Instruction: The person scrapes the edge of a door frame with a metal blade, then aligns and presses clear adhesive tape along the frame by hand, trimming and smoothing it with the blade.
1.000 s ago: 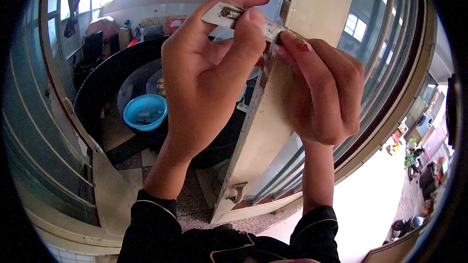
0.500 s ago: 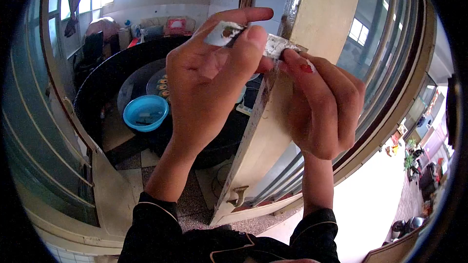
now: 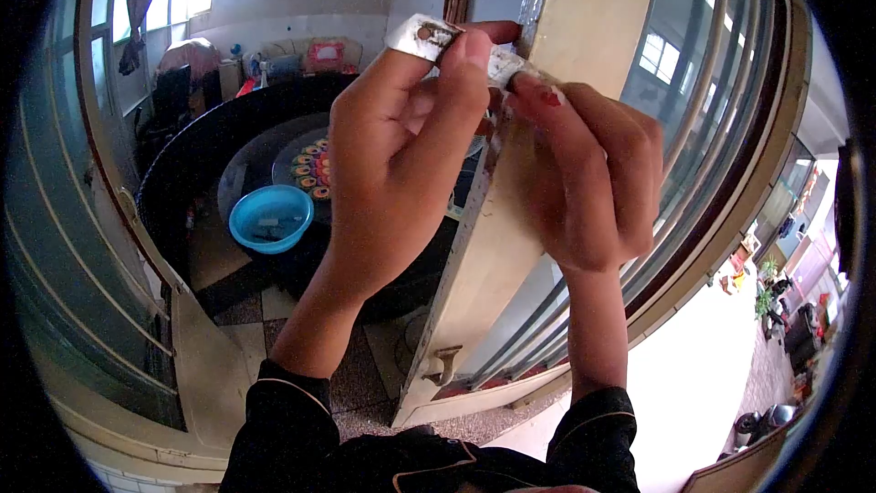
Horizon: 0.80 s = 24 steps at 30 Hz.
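Note:
Up at the edge of an open cream door [image 3: 593,9], a short white strip [image 3: 421,36] with a brownish spot and dark smudges spans my two hands. I cannot tell what it is made of. My left hand [image 3: 392,155] is closed on it, the thumb pressing over its middle and hiding part of it. Its free end sticks out to the left, past the thumb. At the strip's right end, close to the door edge, my right hand [image 3: 593,173] pinches with bent fingers. A red mark shows on one right fingertip.
A blue basin [image 3: 272,219] sits on a round dark table [image 3: 246,151] beyond the doorway, with a colourful patterned piece [image 3: 312,169] beside it. The door handle [image 3: 444,363] juts out low. Window panes with bars [image 3: 82,246] stand on the left.
The strip's left end has risen slightly and catches more light. My right hand has shifted a little left and up, closer to my left hand. Both hands keep their hold.

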Available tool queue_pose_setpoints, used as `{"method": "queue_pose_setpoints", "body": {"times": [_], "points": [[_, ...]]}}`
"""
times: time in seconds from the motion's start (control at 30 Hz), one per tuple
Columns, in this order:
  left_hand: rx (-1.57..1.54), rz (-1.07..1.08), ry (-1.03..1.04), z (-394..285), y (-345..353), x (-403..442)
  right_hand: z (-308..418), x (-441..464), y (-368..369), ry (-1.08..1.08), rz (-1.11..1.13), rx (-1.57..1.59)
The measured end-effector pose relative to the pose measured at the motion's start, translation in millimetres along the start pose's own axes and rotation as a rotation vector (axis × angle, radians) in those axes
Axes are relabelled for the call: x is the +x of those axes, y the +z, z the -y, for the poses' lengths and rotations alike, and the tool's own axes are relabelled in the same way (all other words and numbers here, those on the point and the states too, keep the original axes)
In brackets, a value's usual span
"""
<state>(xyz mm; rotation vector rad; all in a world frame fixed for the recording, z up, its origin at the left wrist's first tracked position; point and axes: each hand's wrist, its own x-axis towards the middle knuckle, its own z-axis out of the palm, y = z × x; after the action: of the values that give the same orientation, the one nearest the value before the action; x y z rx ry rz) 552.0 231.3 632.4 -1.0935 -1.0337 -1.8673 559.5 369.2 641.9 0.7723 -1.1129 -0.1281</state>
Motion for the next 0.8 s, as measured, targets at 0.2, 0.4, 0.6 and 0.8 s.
{"method": "queue_pose_setpoints", "body": {"times": [0.2, 0.4, 0.6, 0.8], "points": [[0.113, 0.135, 0.064, 7.2, -14.4, -0.6, -6.0, -1.2, 2.4, -0.032, -0.023, 0.025], [0.041, -0.007, -0.011, 3.4, -4.0, -1.7, 12.8, -3.6, -5.7, 0.042, 0.068, 0.053], [-0.063, 0.072, -0.014, 2.6, -7.4, -0.4, 12.6, -2.2, 0.5, 0.040, 0.000, 0.026], [0.035, 0.078, 0.056, 6.7, -7.9, -3.7, 6.6, -3.1, -2.8, 0.065, 0.018, -0.012]]}}
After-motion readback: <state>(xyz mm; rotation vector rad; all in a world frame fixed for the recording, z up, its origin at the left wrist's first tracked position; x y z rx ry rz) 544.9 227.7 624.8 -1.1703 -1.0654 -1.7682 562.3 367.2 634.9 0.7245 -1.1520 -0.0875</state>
